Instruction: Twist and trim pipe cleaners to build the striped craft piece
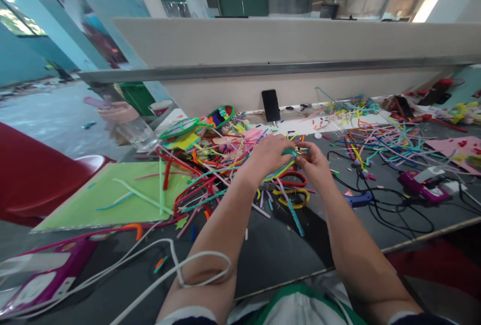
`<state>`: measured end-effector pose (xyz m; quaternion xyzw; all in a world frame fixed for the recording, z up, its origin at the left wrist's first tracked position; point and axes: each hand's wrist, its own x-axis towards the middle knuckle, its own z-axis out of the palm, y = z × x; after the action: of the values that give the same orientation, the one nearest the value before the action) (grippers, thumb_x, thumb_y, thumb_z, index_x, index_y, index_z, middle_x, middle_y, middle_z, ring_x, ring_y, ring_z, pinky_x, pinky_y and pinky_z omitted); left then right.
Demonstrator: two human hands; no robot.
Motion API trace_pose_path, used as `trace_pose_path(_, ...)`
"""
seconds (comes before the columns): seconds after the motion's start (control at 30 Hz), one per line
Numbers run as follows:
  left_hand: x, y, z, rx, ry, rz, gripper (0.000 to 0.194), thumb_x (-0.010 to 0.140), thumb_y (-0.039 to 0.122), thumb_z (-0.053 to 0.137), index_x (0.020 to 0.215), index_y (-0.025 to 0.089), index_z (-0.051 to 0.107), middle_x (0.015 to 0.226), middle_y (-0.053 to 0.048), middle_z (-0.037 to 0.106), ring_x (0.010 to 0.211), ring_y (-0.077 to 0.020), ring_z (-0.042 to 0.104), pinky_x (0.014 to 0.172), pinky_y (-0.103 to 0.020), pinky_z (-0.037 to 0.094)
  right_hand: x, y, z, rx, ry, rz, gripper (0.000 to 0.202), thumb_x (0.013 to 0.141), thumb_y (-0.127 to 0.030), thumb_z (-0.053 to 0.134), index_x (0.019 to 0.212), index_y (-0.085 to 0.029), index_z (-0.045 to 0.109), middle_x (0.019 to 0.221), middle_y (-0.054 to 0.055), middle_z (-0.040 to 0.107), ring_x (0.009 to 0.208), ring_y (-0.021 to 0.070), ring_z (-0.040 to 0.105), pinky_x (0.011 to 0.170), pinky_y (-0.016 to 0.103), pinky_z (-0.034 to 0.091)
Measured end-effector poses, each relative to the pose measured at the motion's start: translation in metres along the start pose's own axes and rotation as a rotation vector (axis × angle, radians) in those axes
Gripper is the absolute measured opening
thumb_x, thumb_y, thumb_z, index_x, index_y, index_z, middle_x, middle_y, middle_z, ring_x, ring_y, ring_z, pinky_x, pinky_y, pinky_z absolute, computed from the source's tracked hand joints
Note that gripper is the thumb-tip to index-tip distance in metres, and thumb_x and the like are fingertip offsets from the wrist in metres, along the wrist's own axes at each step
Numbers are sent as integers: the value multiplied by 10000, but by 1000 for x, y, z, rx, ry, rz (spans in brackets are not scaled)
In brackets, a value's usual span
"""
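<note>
Over the heap of coloured pipe cleaners [210, 175], my two hands meet at the middle of the table. My left hand [268, 154] is closed on a small bunch of teal and yellow pipe cleaners [280, 171]. With thumb and fingers pinched, my right hand [312, 163] touches the same bunch at its end; the exact grip is partly hidden. Just under the hands lie scissors with red handles [295, 180] and a yellow-handled pair [296, 199]. A fuzzy teal stem [296, 219] rests on the dark table below them.
A green sheet [86, 195] lies left, near a clear bottle with a pink lid [130, 122]. A phone [271, 105] leans at the back. Right are a blue-handled glue gun [357, 200], a purple power strip [424, 187] and black cables. A white cable [173, 260] crosses my left forearm.
</note>
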<state>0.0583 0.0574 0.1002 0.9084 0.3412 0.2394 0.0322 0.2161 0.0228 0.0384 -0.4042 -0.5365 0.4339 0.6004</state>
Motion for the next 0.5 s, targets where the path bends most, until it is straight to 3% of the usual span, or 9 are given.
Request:
trace_pose_path(0.33, 0, -1, 4, -2, -18, 29, 314, 803, 250, 583, 1107, 200, 643, 1094, -86, 625, 1058, -236, 540, 957, -373, 385, 4, 6, -5, -62, -15, -21, 326, 751, -285, 622, 1068, -271, 548, 740, -23, 681, 605, 173, 659, 614, 327, 542)
trace_pose_path(0.5, 4, 4, 9, -38, 41, 3, 337, 799, 224, 575, 1130, 208, 633, 1122, -94, 604, 1094, -237, 525, 996, -394, 360, 8, 9, -8, 5, 27, -6, 311, 731, -306, 631, 1027, -254, 553, 705, -38, 652, 584, 156, 641, 601, 312, 538)
